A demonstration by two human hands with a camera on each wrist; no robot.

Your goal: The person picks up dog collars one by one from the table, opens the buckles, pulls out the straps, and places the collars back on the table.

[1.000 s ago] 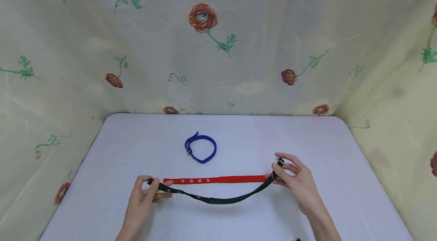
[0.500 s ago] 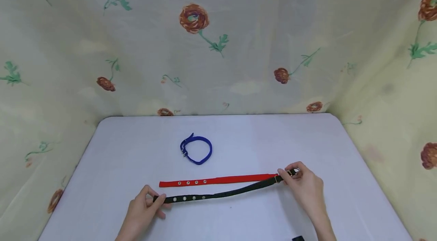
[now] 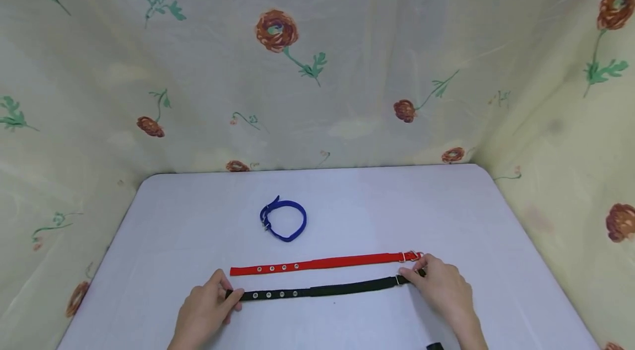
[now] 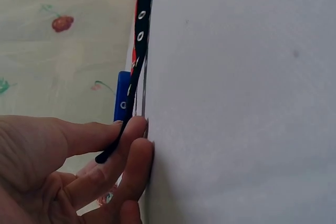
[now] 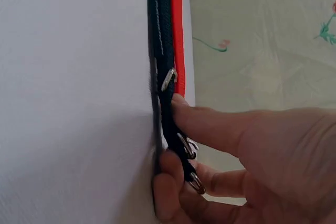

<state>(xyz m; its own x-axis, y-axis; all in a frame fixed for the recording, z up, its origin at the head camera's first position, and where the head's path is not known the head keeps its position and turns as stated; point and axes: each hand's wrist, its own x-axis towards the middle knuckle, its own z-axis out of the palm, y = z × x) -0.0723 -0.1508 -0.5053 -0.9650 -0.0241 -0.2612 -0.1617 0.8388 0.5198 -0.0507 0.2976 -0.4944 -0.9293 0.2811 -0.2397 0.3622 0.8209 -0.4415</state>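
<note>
A black collar (image 3: pixel 347 287) with metal eyelets is stretched out straight, close over the white table. My left hand (image 3: pixel 204 308) pinches its eyelet end between thumb and fingers; the left wrist view shows the tip (image 4: pixel 107 153) poking out past the thumb. At the other end my right hand (image 3: pixel 446 292) pinches the collar beside its buckle, and metal rings (image 5: pixel 186 145) show between the fingers in the right wrist view. Just beyond the black collar, a red collar (image 3: pixel 342 262) lies flat and nearly parallel, its eyelets to the left and its buckle to the right.
A blue collar (image 3: pixel 283 204), fastened into a loop, lies farther back on the white table (image 3: pixel 387 206). Flowered cloth (image 3: pixel 347 63) hangs behind and along both sides. A small dark object (image 3: pixel 434 346) shows at the bottom edge near the right forearm.
Both hands have lowered the black collar toward the table and nearer the body. Its sag has straightened out, and it no longer overlaps the red collar, whose buckle end now shows.
</note>
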